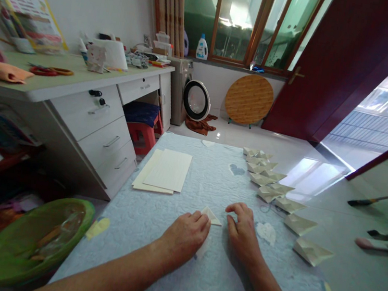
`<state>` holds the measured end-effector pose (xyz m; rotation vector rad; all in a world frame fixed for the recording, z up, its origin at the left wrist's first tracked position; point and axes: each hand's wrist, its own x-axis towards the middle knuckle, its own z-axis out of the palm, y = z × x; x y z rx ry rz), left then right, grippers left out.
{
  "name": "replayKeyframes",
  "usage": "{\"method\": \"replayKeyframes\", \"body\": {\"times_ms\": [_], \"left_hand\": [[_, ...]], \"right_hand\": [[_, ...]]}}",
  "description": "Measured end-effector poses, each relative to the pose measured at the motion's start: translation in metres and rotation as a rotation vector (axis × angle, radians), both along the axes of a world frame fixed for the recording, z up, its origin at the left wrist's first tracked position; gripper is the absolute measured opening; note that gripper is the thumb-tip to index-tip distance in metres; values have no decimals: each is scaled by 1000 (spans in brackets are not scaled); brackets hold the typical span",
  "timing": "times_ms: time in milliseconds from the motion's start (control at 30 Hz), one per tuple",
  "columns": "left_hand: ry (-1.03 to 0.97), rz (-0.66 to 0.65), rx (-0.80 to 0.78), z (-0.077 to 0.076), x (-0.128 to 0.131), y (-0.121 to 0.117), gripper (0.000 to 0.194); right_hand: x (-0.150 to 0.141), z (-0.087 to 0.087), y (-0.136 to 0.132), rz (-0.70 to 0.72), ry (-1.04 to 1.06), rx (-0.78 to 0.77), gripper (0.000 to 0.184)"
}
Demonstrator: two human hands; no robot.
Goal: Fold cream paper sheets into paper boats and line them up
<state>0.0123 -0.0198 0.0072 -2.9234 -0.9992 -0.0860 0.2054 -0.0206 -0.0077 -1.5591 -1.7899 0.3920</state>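
Note:
A small piece of folded cream paper (211,215) with a pointed top lies on the pale blue quilted cloth (211,177). My left hand (186,232) is closed on its left side, fingers bent over the paper and covering part of it. Just right of the paper, my right hand (241,228) hovers near the cloth with thumb and fingers apart, holding nothing. Beyond my left hand sit flat sheets of cream paper (168,170), stacked slightly askew. Several folded paper boats (300,224) form a line along the right edge of the cloth.
A green basket (84,216) stands at the lower left, beside a white desk (87,100) with drawers. Scissors (50,71) lie on the desk. A red stool (144,133) is tucked under it. Farther back are an open washing machine (183,85) and a round wooden tabletop (249,99).

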Motion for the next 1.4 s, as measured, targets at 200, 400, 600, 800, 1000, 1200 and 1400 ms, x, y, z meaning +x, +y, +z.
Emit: {"method": "replayKeyframes", "body": {"times_ms": [200,400,600,800,1000,1200,1400], "left_hand": [[-17,8,13,-2,0,-1,24],[-8,29,71,-5,-4,-6,33],[45,50,85,-2,-18,-9,28],[83,79,69,-2,-33,-15,28],[96,97,62,-2,-33,-17,27],[102,137,49,-2,-34,-17,24],[-38,346,-152,22,-28,-5,18]], "right_hand": [[-21,1,-5,324,147,-31,19],[-26,-5,-4,311,73,-54,19],[-24,-8,-5,308,46,-15,22],[-25,-2,-9,295,-9,-38,23],[-26,2,-10,301,-28,-43,24],[-26,3,-10,307,-21,-77,25],[-24,4,-8,314,-95,-42,22]]}}
